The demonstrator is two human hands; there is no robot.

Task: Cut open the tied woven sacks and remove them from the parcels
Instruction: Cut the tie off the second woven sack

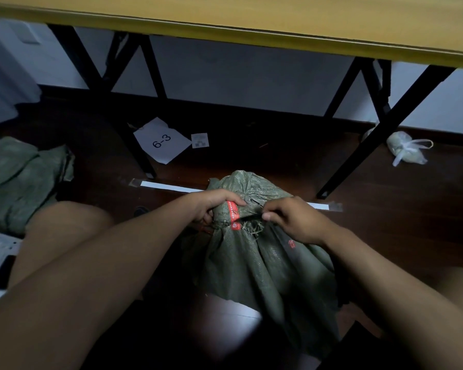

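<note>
Sack [267, 263] sits on the floor between our knees, tied neck up. Left hand [214, 206] grips the neck just above the red tie [234, 214]; right hand [292, 220] pinches a dark blade [249, 216] against the tie. We'd keep the neck taut, cut away from the left fingers, shallow, sparing the parcel below.
</note>
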